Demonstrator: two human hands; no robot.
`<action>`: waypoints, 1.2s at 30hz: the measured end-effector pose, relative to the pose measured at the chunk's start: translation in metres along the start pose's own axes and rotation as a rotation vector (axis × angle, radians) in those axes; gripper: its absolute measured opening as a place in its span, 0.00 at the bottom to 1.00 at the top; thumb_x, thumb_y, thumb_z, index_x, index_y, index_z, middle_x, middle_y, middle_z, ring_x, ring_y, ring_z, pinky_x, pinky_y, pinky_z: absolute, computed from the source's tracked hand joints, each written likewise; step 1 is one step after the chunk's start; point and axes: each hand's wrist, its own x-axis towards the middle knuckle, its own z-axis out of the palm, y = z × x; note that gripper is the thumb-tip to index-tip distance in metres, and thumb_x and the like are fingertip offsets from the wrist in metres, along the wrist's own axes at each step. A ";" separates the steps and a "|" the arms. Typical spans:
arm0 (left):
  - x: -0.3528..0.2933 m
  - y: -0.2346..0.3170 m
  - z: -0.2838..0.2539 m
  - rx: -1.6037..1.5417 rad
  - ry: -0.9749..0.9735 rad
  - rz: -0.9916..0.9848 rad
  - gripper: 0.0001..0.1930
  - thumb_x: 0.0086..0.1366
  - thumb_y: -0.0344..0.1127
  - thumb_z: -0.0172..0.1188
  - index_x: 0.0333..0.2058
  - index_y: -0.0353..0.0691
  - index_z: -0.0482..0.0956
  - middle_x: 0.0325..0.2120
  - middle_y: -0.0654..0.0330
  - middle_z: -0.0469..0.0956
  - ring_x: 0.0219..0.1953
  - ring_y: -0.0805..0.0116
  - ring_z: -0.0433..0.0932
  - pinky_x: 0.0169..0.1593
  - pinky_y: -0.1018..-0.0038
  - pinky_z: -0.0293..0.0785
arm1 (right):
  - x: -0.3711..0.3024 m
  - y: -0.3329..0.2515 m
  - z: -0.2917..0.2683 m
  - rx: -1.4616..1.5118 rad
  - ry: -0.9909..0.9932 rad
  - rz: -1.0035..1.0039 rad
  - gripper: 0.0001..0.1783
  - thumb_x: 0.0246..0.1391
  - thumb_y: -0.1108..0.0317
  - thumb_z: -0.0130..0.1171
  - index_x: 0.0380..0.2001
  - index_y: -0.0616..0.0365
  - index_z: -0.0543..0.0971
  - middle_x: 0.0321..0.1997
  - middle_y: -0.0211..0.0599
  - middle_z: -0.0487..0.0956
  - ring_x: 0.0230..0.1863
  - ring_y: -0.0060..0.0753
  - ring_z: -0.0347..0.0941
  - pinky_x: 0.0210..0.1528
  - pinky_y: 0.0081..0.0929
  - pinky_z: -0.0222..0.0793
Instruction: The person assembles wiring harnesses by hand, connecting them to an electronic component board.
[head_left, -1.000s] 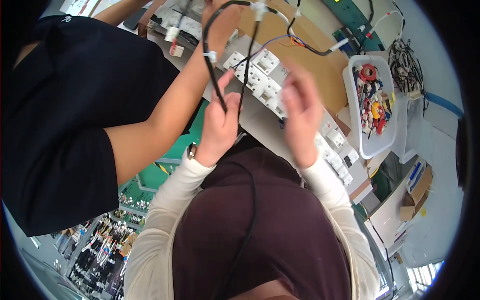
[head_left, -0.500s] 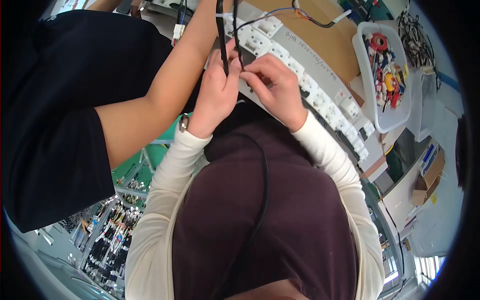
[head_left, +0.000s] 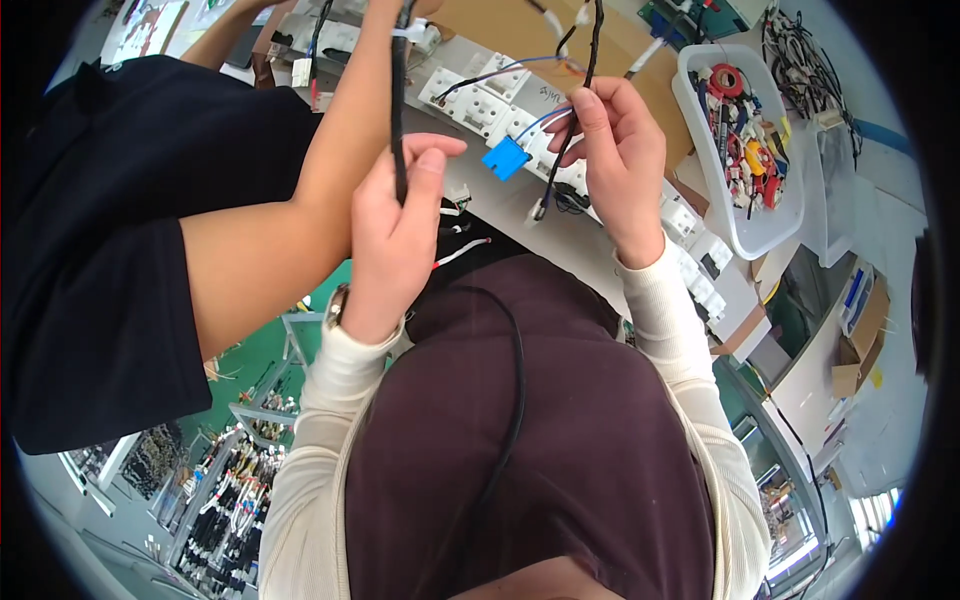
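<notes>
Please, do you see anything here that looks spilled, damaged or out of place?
Nothing looks clearly spilled or damaged. The untidiest spot is the loose tangle of dark cables beside the plastic bin. The blue connector hanging by the right hand looks intact, though fine damage would be too small to see.

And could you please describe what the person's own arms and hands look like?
The left hand and right hand are ungloved. Cream, ribbed long sleeves reach the wrists; a metallic watch or bracelet circles the left wrist, and none shows on the right.
</notes>
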 end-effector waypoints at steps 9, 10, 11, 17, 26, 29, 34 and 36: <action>0.018 -0.007 0.023 0.261 -0.123 0.047 0.17 0.57 0.33 0.72 0.44 0.35 0.81 0.28 0.69 0.72 0.21 0.85 0.58 0.26 0.82 0.58 | 0.006 -0.003 -0.001 0.056 -0.012 0.014 0.11 0.68 0.66 0.51 0.41 0.66 0.74 0.30 0.35 0.81 0.28 0.20 0.76 0.29 0.17 0.72; 0.019 -0.010 0.025 0.285 -0.083 0.087 0.18 0.51 0.31 0.75 0.42 0.35 0.82 0.28 0.67 0.71 0.19 0.84 0.58 0.24 0.81 0.58 | 0.007 -0.002 0.000 0.074 -0.016 0.017 0.11 0.68 0.66 0.52 0.41 0.66 0.74 0.30 0.35 0.81 0.28 0.20 0.76 0.29 0.18 0.72; 0.021 -0.012 0.025 0.285 -0.084 0.086 0.18 0.51 0.31 0.75 0.42 0.35 0.82 0.28 0.67 0.71 0.19 0.84 0.58 0.24 0.81 0.58 | 0.006 -0.003 0.002 0.074 -0.015 0.018 0.11 0.68 0.66 0.52 0.41 0.66 0.74 0.30 0.35 0.81 0.28 0.20 0.76 0.29 0.18 0.72; 0.033 -0.032 0.023 0.506 -0.048 0.117 0.15 0.53 0.29 0.70 0.40 0.35 0.80 0.24 0.66 0.72 0.17 0.83 0.58 0.22 0.78 0.57 | -0.005 0.016 0.007 0.257 -0.177 0.114 0.12 0.67 0.67 0.53 0.47 0.65 0.73 0.38 0.36 0.81 0.35 0.21 0.78 0.35 0.20 0.75; 0.052 -0.060 0.006 0.422 0.108 0.256 0.12 0.56 0.28 0.63 0.41 0.38 0.83 0.23 0.64 0.73 0.17 0.80 0.61 0.23 0.77 0.61 | -0.010 0.035 -0.010 0.016 -0.770 0.395 0.11 0.55 0.73 0.62 0.43 0.59 0.81 0.36 0.23 0.78 0.31 0.15 0.63 0.37 0.19 0.64; 0.054 -0.065 0.001 0.380 0.094 0.249 0.11 0.57 0.27 0.62 0.40 0.38 0.84 0.19 0.65 0.69 0.17 0.81 0.59 0.23 0.77 0.59 | 0.001 0.033 -0.017 -0.054 -0.942 0.271 0.11 0.53 0.75 0.62 0.41 0.58 0.82 0.33 0.22 0.76 0.31 0.17 0.63 0.38 0.20 0.64; 0.056 -0.072 -0.014 0.291 -0.081 0.096 0.08 0.60 0.26 0.60 0.39 0.36 0.83 0.15 0.69 0.64 0.16 0.83 0.58 0.22 0.78 0.55 | 0.019 0.013 -0.021 -0.377 -1.150 0.361 0.11 0.48 0.78 0.62 0.37 0.59 0.81 0.28 0.30 0.77 0.28 0.21 0.68 0.33 0.24 0.66; 0.057 -0.076 -0.018 0.232 -0.099 0.083 0.08 0.63 0.25 0.58 0.41 0.37 0.82 0.17 0.71 0.67 0.18 0.86 0.57 0.22 0.80 0.54 | 0.020 0.006 -0.017 -0.490 -1.142 0.325 0.09 0.47 0.77 0.63 0.35 0.58 0.81 0.27 0.32 0.79 0.28 0.25 0.72 0.33 0.25 0.68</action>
